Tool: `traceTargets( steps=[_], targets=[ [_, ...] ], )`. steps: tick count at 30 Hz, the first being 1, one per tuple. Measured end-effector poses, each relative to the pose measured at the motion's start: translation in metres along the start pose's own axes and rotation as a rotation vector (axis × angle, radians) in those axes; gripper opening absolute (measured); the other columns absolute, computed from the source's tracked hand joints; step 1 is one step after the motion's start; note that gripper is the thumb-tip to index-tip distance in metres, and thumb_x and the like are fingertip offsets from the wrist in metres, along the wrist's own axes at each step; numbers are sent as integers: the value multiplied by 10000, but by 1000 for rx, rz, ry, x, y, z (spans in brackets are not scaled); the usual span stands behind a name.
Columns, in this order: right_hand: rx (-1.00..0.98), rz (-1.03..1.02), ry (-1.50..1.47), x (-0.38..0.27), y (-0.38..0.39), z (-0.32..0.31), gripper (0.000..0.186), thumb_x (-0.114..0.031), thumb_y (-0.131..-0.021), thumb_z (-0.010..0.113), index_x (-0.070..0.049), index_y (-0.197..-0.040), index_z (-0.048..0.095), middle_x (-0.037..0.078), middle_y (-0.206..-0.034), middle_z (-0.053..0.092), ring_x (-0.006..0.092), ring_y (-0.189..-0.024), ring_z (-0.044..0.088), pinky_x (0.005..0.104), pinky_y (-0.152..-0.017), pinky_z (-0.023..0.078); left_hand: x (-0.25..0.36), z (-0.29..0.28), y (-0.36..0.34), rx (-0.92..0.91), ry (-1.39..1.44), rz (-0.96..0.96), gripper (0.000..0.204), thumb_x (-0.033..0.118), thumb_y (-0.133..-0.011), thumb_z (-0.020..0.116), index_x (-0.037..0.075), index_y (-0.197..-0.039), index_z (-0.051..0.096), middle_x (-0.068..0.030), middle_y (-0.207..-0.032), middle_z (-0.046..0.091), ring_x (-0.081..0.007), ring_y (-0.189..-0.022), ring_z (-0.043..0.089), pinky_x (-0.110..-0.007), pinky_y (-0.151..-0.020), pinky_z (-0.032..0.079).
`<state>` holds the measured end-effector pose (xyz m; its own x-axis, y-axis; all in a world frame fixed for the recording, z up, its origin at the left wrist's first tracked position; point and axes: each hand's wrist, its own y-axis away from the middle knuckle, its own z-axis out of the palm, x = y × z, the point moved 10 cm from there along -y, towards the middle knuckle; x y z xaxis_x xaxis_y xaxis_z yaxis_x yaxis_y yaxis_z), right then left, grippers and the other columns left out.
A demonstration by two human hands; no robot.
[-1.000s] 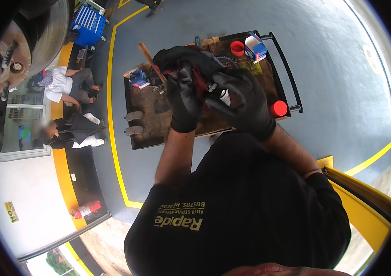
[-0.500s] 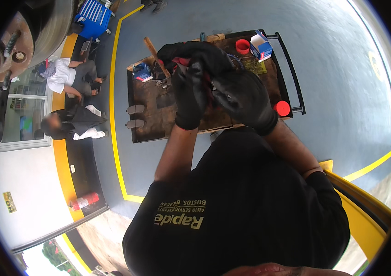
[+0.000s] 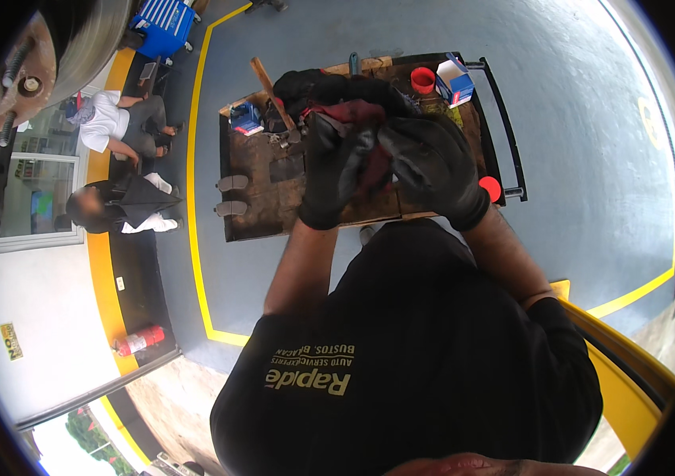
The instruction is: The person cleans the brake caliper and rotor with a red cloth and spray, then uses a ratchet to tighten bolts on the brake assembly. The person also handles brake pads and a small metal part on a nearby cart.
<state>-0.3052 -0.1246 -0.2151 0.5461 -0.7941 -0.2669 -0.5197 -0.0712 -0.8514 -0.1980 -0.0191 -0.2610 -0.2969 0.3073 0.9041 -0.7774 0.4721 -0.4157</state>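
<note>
Both my hands wear black gloves and are raised over the cart, close together. A dark red cloth (image 3: 375,163) hangs between them, with more of it bunched up beyond my fingers. My left hand (image 3: 333,170) is closed on the cloth's left side, its thumb toward the other hand. On the opposite side, my right hand (image 3: 436,165) is curled with its fingertips pinched at the cloth. Whether a smaller item is inside the cloth is hidden by the gloves. Just past my hands, a heap of black cloth (image 3: 313,89) lies on the cart.
The low cart (image 3: 274,224) carries two brake pads (image 3: 232,183), a blue box (image 3: 247,117), a wooden handle (image 3: 267,86), a red cup (image 3: 423,80) and an open blue-white box (image 3: 455,83). A round red object (image 3: 490,189) is near my right wrist. Two people sit at left.
My hands have moved slightly apart, the right one a little to the right. Much more of the red cloth now shows between and beyond them, where black covered it before.
</note>
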Motion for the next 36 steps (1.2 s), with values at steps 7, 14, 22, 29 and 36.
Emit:
traceTargets(
  steps=[7, 14, 22, 29, 36],
  targets=[
    [100, 201, -139, 11, 4, -1, 434, -37, -776, 823, -55, -1191, 695, 140, -1176, 672, 336, -1011, 681, 420, -840, 574, 1, -7, -2, 25, 34, 93, 417, 230, -1090, 464, -6, -1432, 498, -114, -1345, 599, -194, -1237, 581, -352, -1071, 449],
    [99, 255, -104, 13, 1, 0, 411, -58, -768, 845, -52, -1149, 693, 149, -1135, 685, 348, -973, 696, 416, -837, 583, -33, -14, 10, 107, 686, -151, 477, 354, -1103, 477, 15, -1438, 487, -136, -1303, 623, -234, -1207, 613, -387, -1053, 477],
    [94, 258, -141, 8, -4, -4, 438, 7, -712, 797, -59, -1136, 713, 137, -1134, 687, 349, -1001, 686, 422, -850, 579, -18, -13, 12, 20, 232, -78, 351, 35, -963, 694, 50, -1301, 598, -41, -1173, 667, -145, -1042, 651, -306, -887, 547],
    [98, 179, -138, 8, -4, -1, 467, 6, -699, 813, -58, -1150, 712, 131, -1155, 677, 337, -1028, 677, 439, -878, 564, 11, -11, -1, 134, -68, 139, 266, 43, -946, 685, 31, -1207, 639, -43, -1130, 680, -134, -1012, 654, -300, -871, 541],
    [90, 208, -194, 12, 13, 20, 409, -13, -746, 832, -54, -1127, 690, 137, -1195, 671, 344, -1011, 683, 438, -835, 565, -25, -20, -3, 231, 260, -46, 274, 200, -1068, 551, 21, -1271, 593, -65, -1157, 662, -145, -1024, 619, -308, -917, 499]
  ],
)
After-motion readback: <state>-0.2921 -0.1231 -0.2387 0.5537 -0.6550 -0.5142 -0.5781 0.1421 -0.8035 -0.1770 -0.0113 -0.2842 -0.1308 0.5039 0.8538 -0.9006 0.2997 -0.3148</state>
